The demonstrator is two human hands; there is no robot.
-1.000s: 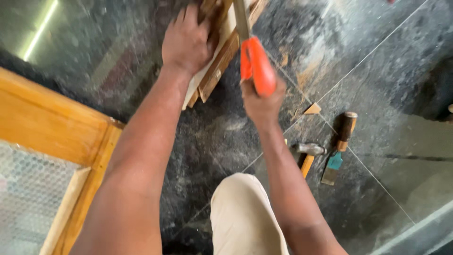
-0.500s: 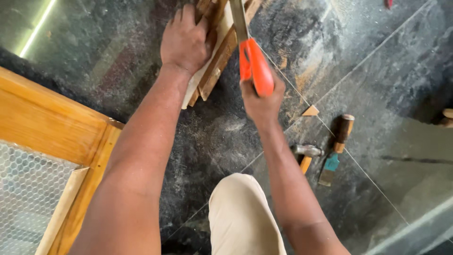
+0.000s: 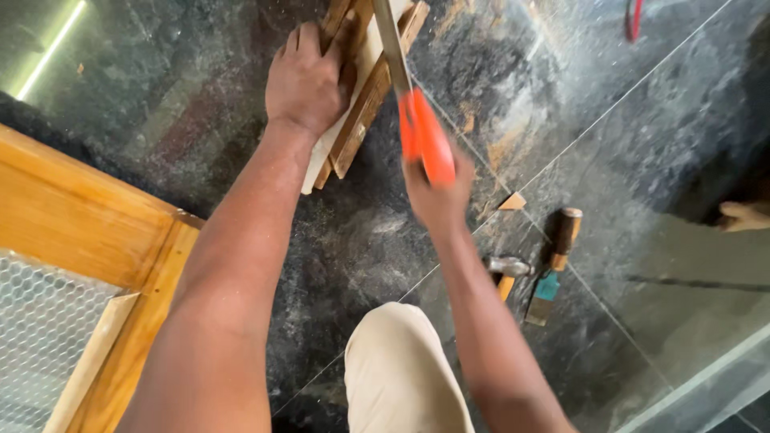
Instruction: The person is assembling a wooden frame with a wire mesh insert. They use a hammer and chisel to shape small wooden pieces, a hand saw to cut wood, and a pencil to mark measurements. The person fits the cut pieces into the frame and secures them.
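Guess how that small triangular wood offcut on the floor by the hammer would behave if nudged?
The wood offcut looks thin and tiny, so probably very light. It lies flat with straight edges, so it should slide rather than roll. The dark stone floor looks polished and sawdusty, so a slight push near the hammer could send it skidding.

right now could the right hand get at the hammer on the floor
Probably yes: the hammer lies on open floor just beside the right forearm, nothing over it. But the right hand is gripping the saw.

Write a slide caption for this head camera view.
Left hand steadies wooden strips on dark floor while right hand grips orange-handled saw.
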